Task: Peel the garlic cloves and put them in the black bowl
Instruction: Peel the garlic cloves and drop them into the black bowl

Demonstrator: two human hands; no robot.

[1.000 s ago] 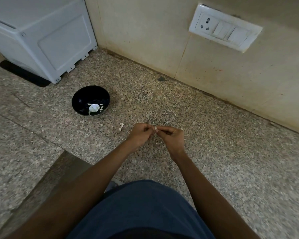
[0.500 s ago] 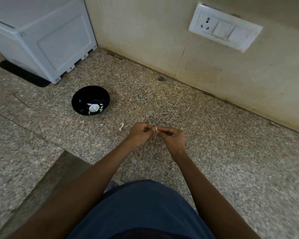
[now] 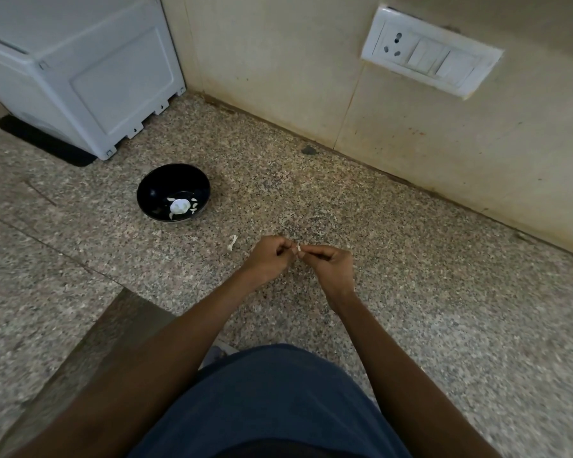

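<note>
Nothing has shifted much since the earlier frames: both hands stay together over the speckled counter (image 3: 411,276). Left hand (image 3: 268,257) and right hand (image 3: 328,264) meet fingertip to fingertip, curled and pinching a small pale garlic clove (image 3: 298,248) between them, only a sliver of it showing. Far left of them sits the black bowl (image 3: 153,193), holding white garlic pieces (image 3: 179,206). One peel scrap (image 3: 233,242) lies between bowl and hands.
</note>
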